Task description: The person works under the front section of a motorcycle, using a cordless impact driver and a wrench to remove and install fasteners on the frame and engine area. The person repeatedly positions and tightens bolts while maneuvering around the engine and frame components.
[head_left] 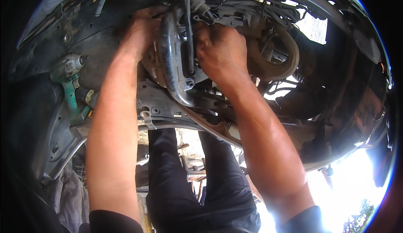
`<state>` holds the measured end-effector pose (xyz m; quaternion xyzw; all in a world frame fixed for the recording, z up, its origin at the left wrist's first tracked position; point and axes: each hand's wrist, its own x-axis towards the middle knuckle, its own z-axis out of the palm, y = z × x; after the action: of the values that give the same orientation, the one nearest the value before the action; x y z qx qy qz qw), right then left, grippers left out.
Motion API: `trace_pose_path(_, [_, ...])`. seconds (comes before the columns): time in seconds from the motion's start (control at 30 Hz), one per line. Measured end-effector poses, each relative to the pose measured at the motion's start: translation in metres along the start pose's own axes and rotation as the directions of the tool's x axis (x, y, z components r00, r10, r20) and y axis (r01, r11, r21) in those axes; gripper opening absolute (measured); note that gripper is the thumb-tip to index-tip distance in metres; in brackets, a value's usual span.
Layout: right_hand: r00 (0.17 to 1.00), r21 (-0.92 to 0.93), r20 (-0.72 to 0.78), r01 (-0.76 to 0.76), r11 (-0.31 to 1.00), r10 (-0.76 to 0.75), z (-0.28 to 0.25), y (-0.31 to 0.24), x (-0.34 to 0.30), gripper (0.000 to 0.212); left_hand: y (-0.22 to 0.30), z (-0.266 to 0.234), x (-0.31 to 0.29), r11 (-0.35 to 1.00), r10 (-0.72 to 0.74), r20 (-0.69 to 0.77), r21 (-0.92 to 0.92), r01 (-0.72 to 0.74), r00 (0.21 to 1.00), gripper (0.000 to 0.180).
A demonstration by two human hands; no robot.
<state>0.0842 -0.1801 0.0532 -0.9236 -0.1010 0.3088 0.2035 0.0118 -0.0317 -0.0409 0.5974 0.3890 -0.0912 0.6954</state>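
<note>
At the far left of the frame, a green-and-grey power tool (70,92) lies on the dark panel (98,35), its grey nose toward the upper right. Below it, in the lower left, hangs a crumpled grey cloth (69,199). The left forearm rises from the lower edge to the left hand (142,27), at upper left of centre; its fingers pass behind the curved black bar, so whether they are spread or closed on something cannot be told. Beneath this hand, a small metal bracket (147,119) sits at the panel's lower edge. The curved black bar (169,54) runs down the upper centre, between the 2 hands, and bends rightward at its lower end. Just right of its upright stretch are a thin dark rod (189,27) and a bolt (189,83). The right hand (222,48) is beside the rod, fingers curled inward; what they grip, if anything, is hidden. Dark trousers (168,178) cover 2 legs at lower centre. Farther right, a brown ring-shaped part (291,61) occupies the upper right.
</note>
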Motion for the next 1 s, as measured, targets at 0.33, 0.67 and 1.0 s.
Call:
trace_pose_path(0.33, [0.996,-0.081,-0.06,0.058,0.995,-0.063,0.001,0.001,0.004,0.037,0.003,-0.001,0.008,0.995,-0.098,0.147,0.037,0.094,0.984,0.034])
trace_pose_path(0.67, [0.989,-0.097,-0.145,0.01,0.995,-0.024,0.01,-0.005,-0.002,0.033,-0.01,-0.006,0.005,0.997,0.074,0.002,0.036,-0.074,0.997,0.028])
trace_pose_path(1.0, [0.971,-0.113,0.054,0.238,0.965,-0.233,0.004,0.005,-0.005,0.03,-0.017,-0.015,0.015,0.997,0.021,0.195,0.07,-0.036,0.98,0.032])
